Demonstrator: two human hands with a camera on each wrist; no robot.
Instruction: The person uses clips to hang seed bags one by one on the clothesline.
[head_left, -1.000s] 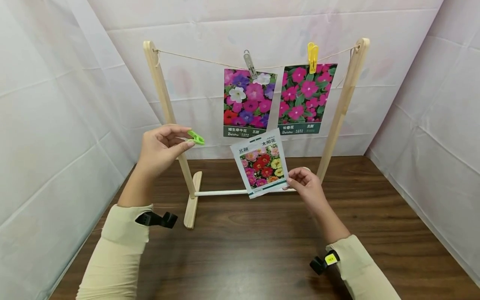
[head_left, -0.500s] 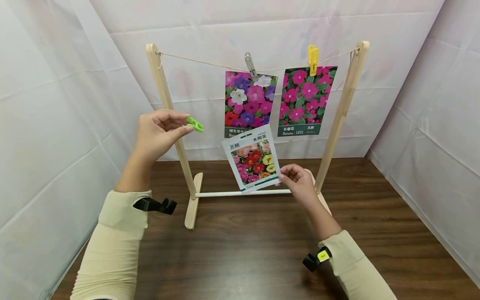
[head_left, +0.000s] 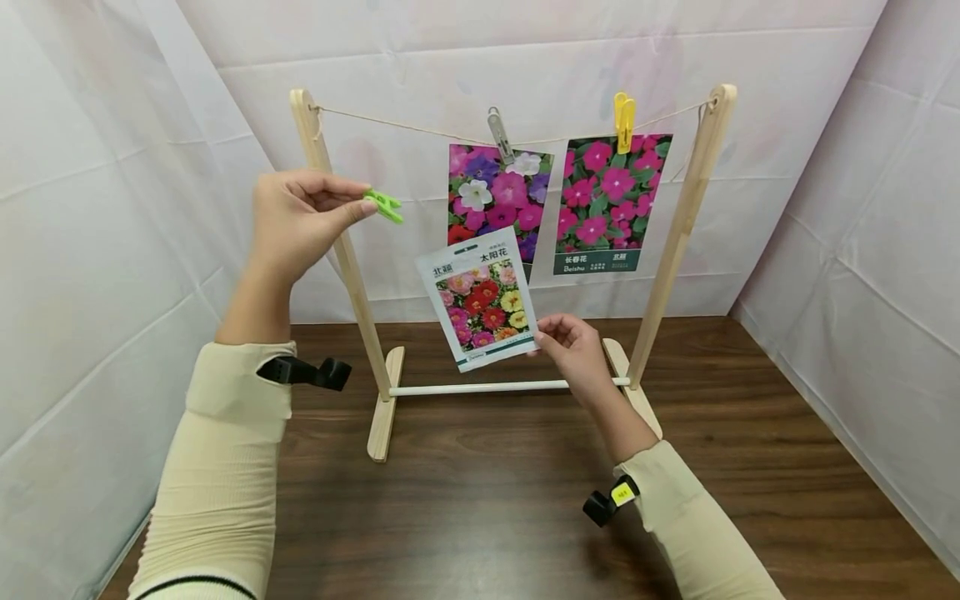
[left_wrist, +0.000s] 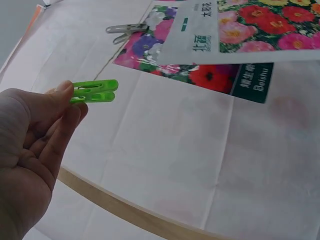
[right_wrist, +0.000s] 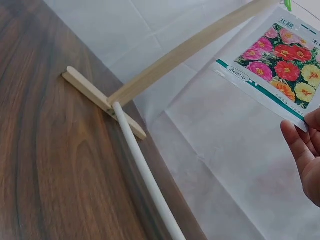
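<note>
The left hand is raised in front of the left post of a wooden rack, thumb and forefinger pinched together on the end of a green clothespin. The left wrist view shows the same green clothespin held at its tail, its jaws pointing away from the palm and closed on nothing. A string runs from the top of the left post to the top of the right post.

Toward the middle, a grey clip on the string holds a hanging packet of mixed petunias. In front of and below that packet, the loose seed packet with red, pink and yellow flowers is held up in the air, tilted, above the white crossbar of the rack. The right hand grips it by the lower right corner, fingers curled on its edge; in the right wrist view only the fingertips show at the corner of the packet.

Further right, a yellow clip fastens a packet of pink flowers to the string, just beside the right post. The rack stands on a dark wooden desk.
</note>
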